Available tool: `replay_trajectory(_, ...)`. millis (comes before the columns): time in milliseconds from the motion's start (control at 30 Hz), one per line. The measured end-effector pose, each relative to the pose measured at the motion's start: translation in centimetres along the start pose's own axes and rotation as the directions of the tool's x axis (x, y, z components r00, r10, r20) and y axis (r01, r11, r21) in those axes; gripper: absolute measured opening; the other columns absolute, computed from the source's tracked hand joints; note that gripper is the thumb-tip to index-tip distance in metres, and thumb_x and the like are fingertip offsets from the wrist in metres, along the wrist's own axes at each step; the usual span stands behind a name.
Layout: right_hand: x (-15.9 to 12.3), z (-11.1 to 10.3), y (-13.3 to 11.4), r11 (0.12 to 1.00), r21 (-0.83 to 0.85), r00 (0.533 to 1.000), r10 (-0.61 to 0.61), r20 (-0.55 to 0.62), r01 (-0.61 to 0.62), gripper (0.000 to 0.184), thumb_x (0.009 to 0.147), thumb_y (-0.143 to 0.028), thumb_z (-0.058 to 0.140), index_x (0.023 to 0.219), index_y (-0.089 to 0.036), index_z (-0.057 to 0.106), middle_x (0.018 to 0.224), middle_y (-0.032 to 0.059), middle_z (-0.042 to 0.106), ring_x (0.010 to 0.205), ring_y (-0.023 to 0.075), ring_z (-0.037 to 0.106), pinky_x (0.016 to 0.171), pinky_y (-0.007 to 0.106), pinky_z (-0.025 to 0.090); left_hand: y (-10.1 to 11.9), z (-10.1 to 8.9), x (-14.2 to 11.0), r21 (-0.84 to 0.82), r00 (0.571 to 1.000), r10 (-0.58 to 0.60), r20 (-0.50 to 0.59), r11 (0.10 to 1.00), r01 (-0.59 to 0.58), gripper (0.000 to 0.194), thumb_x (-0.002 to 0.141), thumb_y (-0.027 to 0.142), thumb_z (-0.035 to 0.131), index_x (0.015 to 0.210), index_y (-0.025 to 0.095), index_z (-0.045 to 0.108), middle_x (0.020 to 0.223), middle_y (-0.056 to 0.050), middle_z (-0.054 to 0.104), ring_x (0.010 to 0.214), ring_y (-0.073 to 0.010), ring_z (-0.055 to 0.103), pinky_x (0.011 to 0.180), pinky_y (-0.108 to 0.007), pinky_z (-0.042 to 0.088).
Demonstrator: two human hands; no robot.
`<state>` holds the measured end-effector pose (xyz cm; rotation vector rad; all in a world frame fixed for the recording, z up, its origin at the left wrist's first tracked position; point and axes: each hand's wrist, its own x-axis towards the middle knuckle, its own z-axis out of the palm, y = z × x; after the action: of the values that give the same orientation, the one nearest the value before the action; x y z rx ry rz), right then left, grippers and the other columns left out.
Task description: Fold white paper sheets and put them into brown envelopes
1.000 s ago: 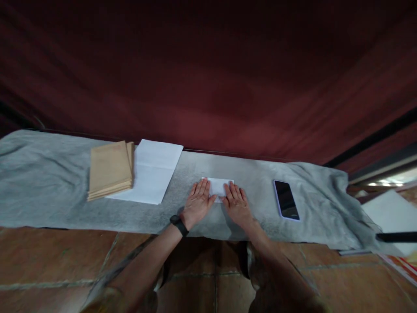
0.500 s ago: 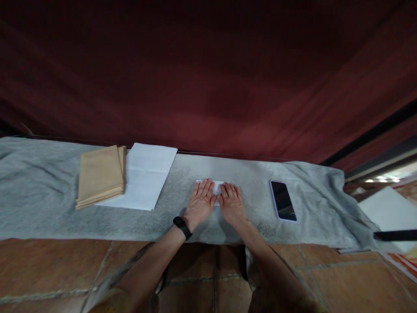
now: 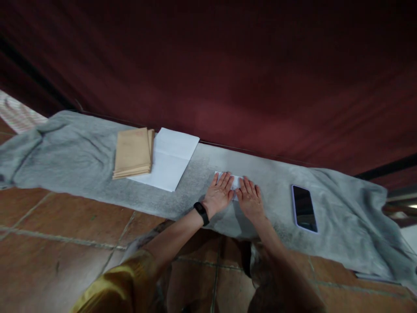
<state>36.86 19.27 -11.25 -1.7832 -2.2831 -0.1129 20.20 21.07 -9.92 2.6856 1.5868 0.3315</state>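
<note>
A small piece of white paper [image 3: 235, 184], perhaps folded, lies on the grey cloth [image 3: 267, 191] in front of me, mostly covered by my palms. My left hand [image 3: 220, 191], with a black band on its wrist, rests flat on the left part of the paper, fingers stretched out. On the right part, my right hand [image 3: 250, 198] lies flat too, its fingers extended. Between the two thumbs a strip of the paper shows. Neither hand grips anything.
Left of my hands, a stack of brown envelopes [image 3: 133, 151] overlaps large white sheets [image 3: 174, 156]. A phone [image 3: 304, 208] in a lilac case lies to the right. Dark red fabric [image 3: 208, 87] hangs behind the cloth; floor tiles [image 3: 74, 226] run along the front.
My view has turned and tilted, so everything sits further right and slants. Both hands stay flat on the small paper; I see no clear shift of them against it.
</note>
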Motion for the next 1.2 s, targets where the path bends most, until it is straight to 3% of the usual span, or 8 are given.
replay_trajectory(267, 0.0, 0.2, 0.3, 1.000, 0.008, 0.999, -0.015, -0.031, 0.016, 0.050, 0.104, -0.031, 0.036, 0.150, -0.011, 0.043, 0.156, 0.0165, 0.042, 0.142, 0.0330, 0.040, 0.115, 0.055, 0.029, 0.0, 0.3, -0.1, 0.006, 1.000, 0.003, -0.005, 1.000, -0.003, 0.056, 0.103, 0.036, 0.031, 0.152, 0.009, 0.038, 0.161, -0.016, 0.035, 0.151, -0.0277, 0.027, 0.125, -0.054, 0.013)
replay_trajectory(667, 0.3, 0.2, 1.2, 0.999, 0.028, 0.999, 0.031, 0.023, -0.032, 0.053, 0.104, -0.033, 0.037, 0.153, -0.014, 0.039, 0.158, 0.0140, 0.040, 0.142, 0.0312, 0.040, 0.116, 0.052, 0.028, -0.4, 0.0, -0.2, -0.027, 0.999, -0.009, 0.031, 1.000, 0.009, 0.058, 0.104, 0.042, 0.027, 0.153, 0.011, 0.037, 0.163, -0.012, 0.031, 0.153, -0.0252, 0.023, 0.126, -0.052, 0.014)
replay_trajectory(800, 0.4, 0.0, 1.1, 0.998, 0.028, 0.997, 0.058, 0.043, -0.059, 0.053, 0.104, -0.035, 0.036, 0.153, -0.015, 0.039, 0.158, 0.0116, 0.040, 0.142, 0.0299, 0.040, 0.118, 0.049, 0.027, -1.4, 0.1, -0.4, -0.026, 0.998, -0.058, 0.017, 0.998, 0.058, 0.063, 0.103, 0.049, 0.027, 0.154, 0.011, 0.035, 0.163, -0.012, 0.030, 0.153, -0.0234, 0.023, 0.126, -0.047, 0.016)
replay_trajectory(1000, 0.6, 0.0, 1.3, 0.995, 0.017, 0.993, 0.100, 0.056, -0.101, 0.053, 0.103, -0.033, 0.036, 0.152, -0.014, 0.040, 0.158, 0.0120, 0.041, 0.144, 0.0293, 0.039, 0.118, 0.049, 0.027, -2.3, -0.4, -0.5, -0.001, 0.993, -0.119, 0.021, 0.993, 0.119, 0.067, 0.103, 0.051, 0.026, 0.154, 0.007, 0.034, 0.162, -0.015, 0.031, 0.153, -0.0253, 0.023, 0.125, -0.048, 0.017)
replay_trajectory(1133, 1.0, 0.1, 0.2, 0.995, 0.061, 0.996, 0.083, -0.020, -0.082, 0.051, 0.105, -0.033, 0.032, 0.150, -0.011, 0.044, 0.155, 0.0154, 0.045, 0.143, 0.0295, 0.041, 0.119, 0.050, 0.026, -2.3, -0.4, -0.6, -0.003, 0.993, -0.117, -0.006, 0.993, 0.117, 0.065, 0.103, 0.049, 0.027, 0.153, 0.007, 0.036, 0.161, -0.016, 0.032, 0.152, -0.0262, 0.024, 0.124, -0.050, 0.019)
replay_trajectory(1200, 1.3, 0.1, -0.8, 0.995, 0.092, 0.999, 0.035, 0.002, -0.035, 0.052, 0.106, -0.034, 0.031, 0.150, -0.012, 0.043, 0.156, 0.0148, 0.042, 0.144, 0.0280, 0.039, 0.120, 0.049, 0.025, -2.3, -0.4, -0.6, -0.006, 0.993, -0.113, -0.019, 0.994, 0.113, 0.063, 0.103, 0.046, 0.028, 0.152, 0.008, 0.037, 0.161, -0.016, 0.033, 0.152, -0.0266, 0.025, 0.124, -0.051, 0.020)
